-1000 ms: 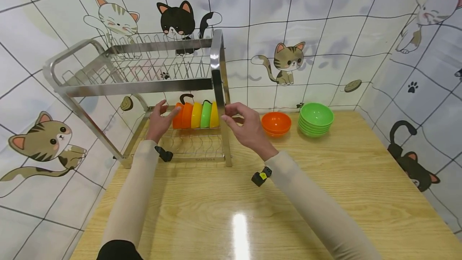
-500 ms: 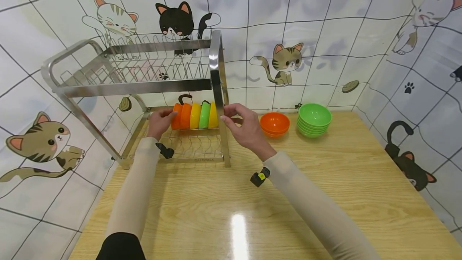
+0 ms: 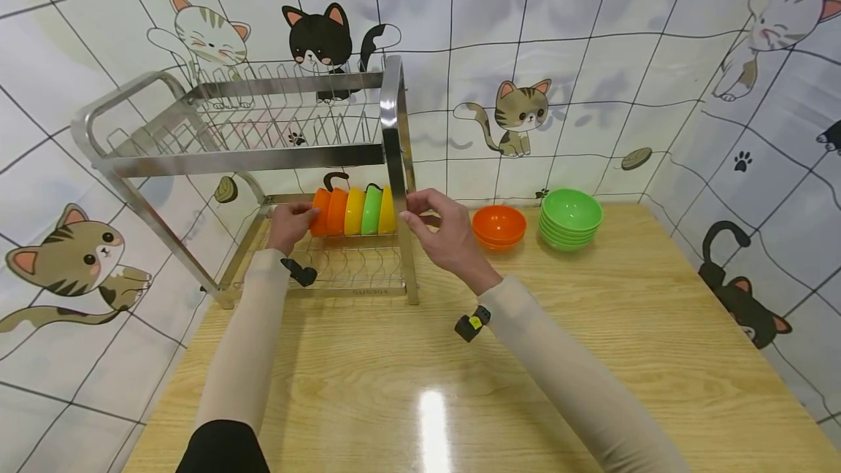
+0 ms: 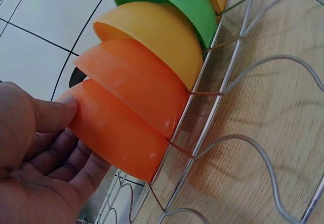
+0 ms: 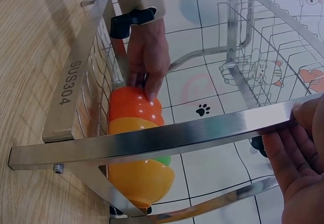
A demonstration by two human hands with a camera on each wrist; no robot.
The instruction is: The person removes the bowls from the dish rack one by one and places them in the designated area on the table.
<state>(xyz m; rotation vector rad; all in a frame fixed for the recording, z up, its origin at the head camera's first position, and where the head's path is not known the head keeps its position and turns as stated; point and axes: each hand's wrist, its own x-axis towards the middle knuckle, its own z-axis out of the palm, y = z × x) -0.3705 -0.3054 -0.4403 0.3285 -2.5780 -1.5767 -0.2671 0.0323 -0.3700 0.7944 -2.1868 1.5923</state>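
Note:
On the lower tier of the steel dish rack [image 3: 263,159] stands a row of bowls tipped on their sides: orange, yellow and green. My left hand [image 3: 289,228] grips the orange bowl [image 4: 119,127] at the left end; the thumb presses by its rim and the other fingers curl at its outer side. Against it leans a second orange bowl [image 4: 134,84], followed by a yellow bowl [image 4: 157,39] and a green bowl [image 4: 177,1]. My right hand [image 3: 450,236] holds the rack's right front upright [image 5: 202,135] between thumb and fingers.
To the right of the rack, a small stack of orange bowls [image 3: 499,225] sits beside a taller stack of green bowls [image 3: 571,210]. Wire dividers fill the rack's upper tier [image 3: 282,119]. The tiled, cat-printed wall [image 3: 499,42] closes off the back of the wooden table [image 3: 558,349].
My left hand has gone from spread fingers beside the orange end bowl to gripping it. The right hand keeps its hold on the upright. The head view has shifted slightly.

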